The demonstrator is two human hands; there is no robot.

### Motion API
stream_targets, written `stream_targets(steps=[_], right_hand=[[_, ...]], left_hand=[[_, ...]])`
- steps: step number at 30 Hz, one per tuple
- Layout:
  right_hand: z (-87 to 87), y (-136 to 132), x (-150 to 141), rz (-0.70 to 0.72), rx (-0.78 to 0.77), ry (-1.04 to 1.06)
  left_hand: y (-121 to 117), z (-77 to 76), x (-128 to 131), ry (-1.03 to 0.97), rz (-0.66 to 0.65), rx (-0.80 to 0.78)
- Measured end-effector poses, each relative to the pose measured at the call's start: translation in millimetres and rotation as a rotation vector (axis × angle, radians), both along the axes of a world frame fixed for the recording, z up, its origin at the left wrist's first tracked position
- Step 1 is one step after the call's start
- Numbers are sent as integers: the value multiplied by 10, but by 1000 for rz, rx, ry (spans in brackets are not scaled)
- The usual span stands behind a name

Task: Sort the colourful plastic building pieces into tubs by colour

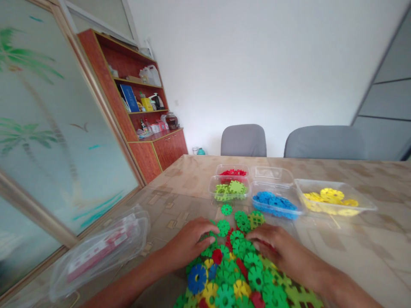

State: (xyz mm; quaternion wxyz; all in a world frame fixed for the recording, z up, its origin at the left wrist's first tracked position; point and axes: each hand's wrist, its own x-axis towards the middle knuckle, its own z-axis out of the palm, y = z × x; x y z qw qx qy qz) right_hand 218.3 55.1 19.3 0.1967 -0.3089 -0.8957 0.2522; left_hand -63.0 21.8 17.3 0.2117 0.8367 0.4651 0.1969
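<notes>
A heap of plastic snowflake discs (227,269), mostly green with some blue, yellow and red, lies in front of me on the table. At its left edge is my left hand (192,239), thumb and fingers apart and curved around green discs, holding none clear of the heap. My right hand (279,244) rests on the opposite side, fingers loosely bent over the pieces with a bit of red showing under them. A single green disc (226,209) lies beyond the heap. Lime square lattice pieces (300,295) show along the right side of the heap.
Beyond the heap stand clear plastic boxes: one with red pieces (233,173), one with lime pieces (229,190), one with blue discs (274,203), one with yellow discs (332,196). Clear plastic packaging (105,248) lies at left. Grey chairs (244,140) stand behind the table.
</notes>
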Motion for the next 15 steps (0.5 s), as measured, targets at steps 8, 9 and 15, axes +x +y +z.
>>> stream_targets(steps=[8,9,15], right_hand=[[-17,29,-8,-52,62,-54],[-12,16,-12,-33,57,-53],[-41,75,-30,-49,94,-4]], left_hand=[[-117,93,132,20,-125,-28],[-114,97,122,5,-134,-33],[-220,161,-99,-4,-29,-121]])
